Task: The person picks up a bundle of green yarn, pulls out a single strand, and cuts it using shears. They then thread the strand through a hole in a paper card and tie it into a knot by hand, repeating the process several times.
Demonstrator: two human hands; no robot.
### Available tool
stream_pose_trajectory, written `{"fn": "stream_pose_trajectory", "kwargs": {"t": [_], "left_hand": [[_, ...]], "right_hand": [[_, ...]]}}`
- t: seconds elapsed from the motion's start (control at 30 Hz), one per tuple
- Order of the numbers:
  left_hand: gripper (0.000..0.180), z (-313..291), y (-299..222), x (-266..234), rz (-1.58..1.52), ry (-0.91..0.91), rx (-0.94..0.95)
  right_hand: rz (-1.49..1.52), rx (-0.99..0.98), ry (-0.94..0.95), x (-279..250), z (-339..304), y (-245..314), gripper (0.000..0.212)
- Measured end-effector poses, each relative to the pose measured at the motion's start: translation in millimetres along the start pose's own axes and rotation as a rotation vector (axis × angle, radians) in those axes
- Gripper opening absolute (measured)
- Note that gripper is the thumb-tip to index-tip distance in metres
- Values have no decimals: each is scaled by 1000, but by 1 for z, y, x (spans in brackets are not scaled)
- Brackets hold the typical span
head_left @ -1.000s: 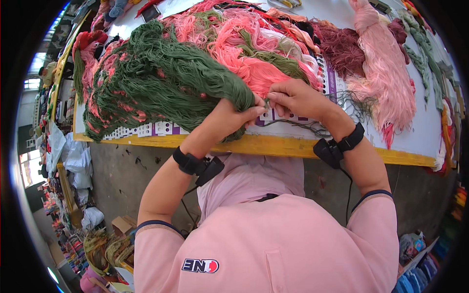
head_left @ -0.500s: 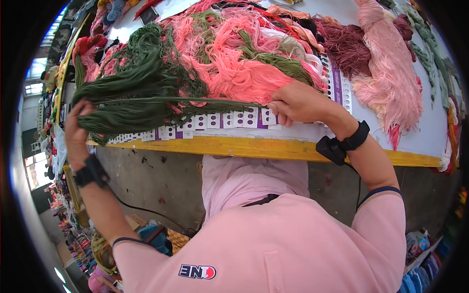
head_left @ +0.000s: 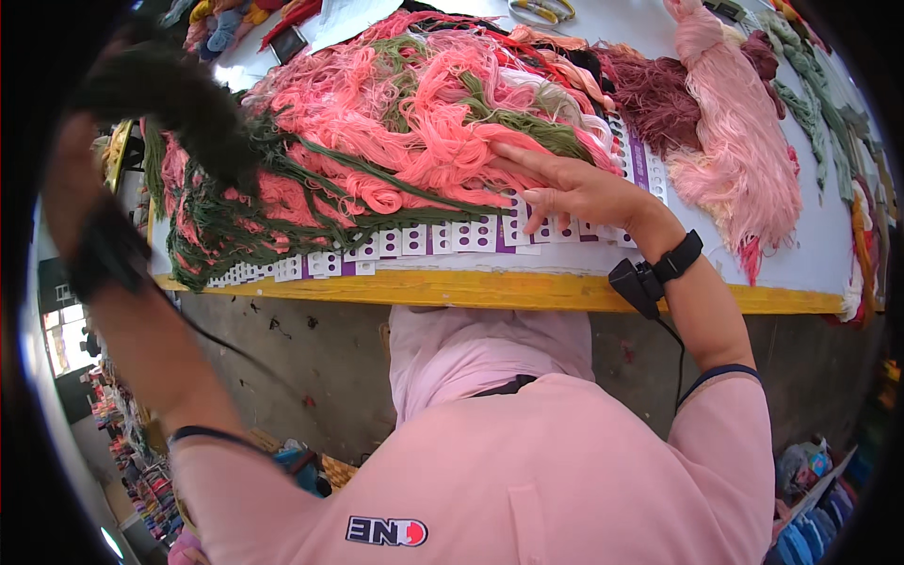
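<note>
Nearest, in front of the coral-pink yarn heap (head_left: 428, 155), runs the table's yellow edge (head_left: 443, 287), and between the two lies a row of white punched cards (head_left: 412, 239) with purple backing. Loose dark green strands (head_left: 282, 235) trail along the heap's front and left side, lying across some of its pink. The right hand (head_left: 574, 188) rests at the heap's right front, fingers spread and laid on the coral yarn, grasping nothing. Left of the heap, the left hand (head_left: 80, 155) appears to grasp the dark green hank (head_left: 169, 104) and hold it raised, though blur hides its fingers. To handle this well, I would keep the right palm flat so the pink stays down, lift the green steadily rather than jerk it, and free crossed strands before they knot. Beyond the heap's right side lie a maroon yarn bundle (head_left: 650, 99) and, farther right, a pale pink skein (head_left: 730, 141), both best left clear of the green ends.
</note>
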State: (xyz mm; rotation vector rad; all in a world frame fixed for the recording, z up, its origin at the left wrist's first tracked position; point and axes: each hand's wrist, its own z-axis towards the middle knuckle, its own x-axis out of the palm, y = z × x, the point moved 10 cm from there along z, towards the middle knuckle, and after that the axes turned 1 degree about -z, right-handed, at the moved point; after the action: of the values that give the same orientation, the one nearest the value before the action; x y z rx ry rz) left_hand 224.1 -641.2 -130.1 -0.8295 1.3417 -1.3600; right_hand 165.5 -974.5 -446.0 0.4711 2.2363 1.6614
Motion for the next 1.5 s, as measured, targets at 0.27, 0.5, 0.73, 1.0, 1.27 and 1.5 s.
{"fn": "stream_pose_trajectory", "kwargs": {"t": [0.27, 0.5, 0.73, 1.0, 1.27, 1.5], "left_hand": [[40, -73, 283, 294, -1265, -250, -656], [49, -75, 268, 297, -1267, -91, -535], [48, -84, 263, 292, -1219, -141, -488], [45, -90, 276, 286, -1164, -238, -521], [42, -91, 271, 284, -1124, -217, -455], [46, -93, 272, 283, -1199, -194, -462]], "right_hand": [[96, -123, -174, -5, -3, 9, 47], [313, 38, -425, 29, 17, -7, 14], [690, -15, -383, 41, 16, -20, 11], [710, -87, -398, 43, 8, -20, 6], [664, -122, -423, 42, 5, -21, 8], [626, -150, -448, 42, 6, -17, 10]]}}
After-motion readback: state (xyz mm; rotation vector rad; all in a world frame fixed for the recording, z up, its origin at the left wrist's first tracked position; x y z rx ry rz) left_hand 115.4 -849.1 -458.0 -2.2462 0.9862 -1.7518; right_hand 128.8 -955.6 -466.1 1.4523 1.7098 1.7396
